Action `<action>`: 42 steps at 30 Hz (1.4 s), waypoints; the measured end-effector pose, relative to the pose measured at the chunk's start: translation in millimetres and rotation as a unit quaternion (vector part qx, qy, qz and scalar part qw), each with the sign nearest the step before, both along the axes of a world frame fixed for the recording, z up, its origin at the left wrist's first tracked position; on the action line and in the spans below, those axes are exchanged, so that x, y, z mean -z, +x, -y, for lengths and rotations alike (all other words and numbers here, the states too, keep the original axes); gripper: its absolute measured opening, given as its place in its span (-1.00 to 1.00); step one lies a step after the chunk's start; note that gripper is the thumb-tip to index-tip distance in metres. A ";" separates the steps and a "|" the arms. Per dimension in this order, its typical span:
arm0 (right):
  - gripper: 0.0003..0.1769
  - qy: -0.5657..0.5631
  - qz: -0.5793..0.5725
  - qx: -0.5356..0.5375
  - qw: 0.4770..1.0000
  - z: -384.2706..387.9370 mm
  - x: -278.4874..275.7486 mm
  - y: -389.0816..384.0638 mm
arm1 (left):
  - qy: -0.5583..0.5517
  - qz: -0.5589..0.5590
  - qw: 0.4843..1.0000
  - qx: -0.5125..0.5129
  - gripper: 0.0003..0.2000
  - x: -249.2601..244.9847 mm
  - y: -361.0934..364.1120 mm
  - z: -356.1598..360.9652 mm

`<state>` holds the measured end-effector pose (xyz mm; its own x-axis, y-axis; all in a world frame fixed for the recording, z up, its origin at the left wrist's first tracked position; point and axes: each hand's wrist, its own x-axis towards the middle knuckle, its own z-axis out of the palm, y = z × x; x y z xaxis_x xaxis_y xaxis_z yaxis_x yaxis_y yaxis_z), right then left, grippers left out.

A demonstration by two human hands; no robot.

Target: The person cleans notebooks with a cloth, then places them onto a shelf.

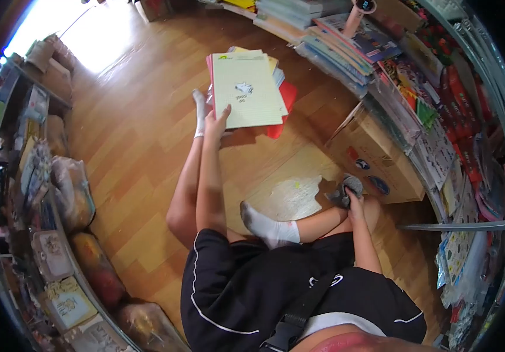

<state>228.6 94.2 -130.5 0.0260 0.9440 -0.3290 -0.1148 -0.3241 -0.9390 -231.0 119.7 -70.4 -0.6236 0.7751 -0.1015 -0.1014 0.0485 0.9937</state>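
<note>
My left hand (217,119) reaches far forward over my left leg, its thumb on top of a pale yellow-green notepad (251,76) and its fingers beneath. The notepad's squared sheet carries a small animal drawing and the words "so cool". Under it fan out other papers or pads, among them a red sheet (288,97) on the right side. On the right, my right hand (355,202) is closed on a crumpled grey cloth (347,189) by my right knee.
I sit on a wooden floor (141,117) with legs bent. A cardboard box (375,155) stands at the right, below a shelf piled with books and packets (346,50). Left, another shelf (53,252) has boxed goods, with plastic-wrapped bundles (72,190) beside it.
</note>
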 end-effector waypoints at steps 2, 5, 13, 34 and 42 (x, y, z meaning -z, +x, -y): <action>-0.71 -0.022 -0.011 0.010 1.000 0.3 0.8 2.4 | -0.105 -0.119 0.987 -0.035 -0.54 -15.0 6.4 2.9; -0.72 -0.020 -0.042 0.017 0.999 3.4 -0.8 3.9 | -0.209 -0.295 0.932 -0.041 -0.53 -53.9 23.3 15.2; -0.71 0.011 -0.121 0.018 0.992 6.1 -6.7 6.9 | -0.065 -0.282 0.957 0.019 -0.69 -80.0 67.0 92.1; -0.29 0.345 0.389 -0.155 0.840 4.5 -70.8 -67.8 | -0.009 0.101 0.956 0.275 -0.68 -13.7 260.4 212.4; -0.17 0.251 0.365 -0.403 0.801 92.5 -37.2 -54.7 | 0.056 0.086 0.991 0.090 -0.76 16.4 240.8 201.5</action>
<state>173.9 1.7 -93.4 -0.6461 0.7592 -0.0784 0.5809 0.4225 -0.6957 9.8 -81.8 -86.8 -0.4556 0.8844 -0.1010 -0.2688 -0.0285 0.9628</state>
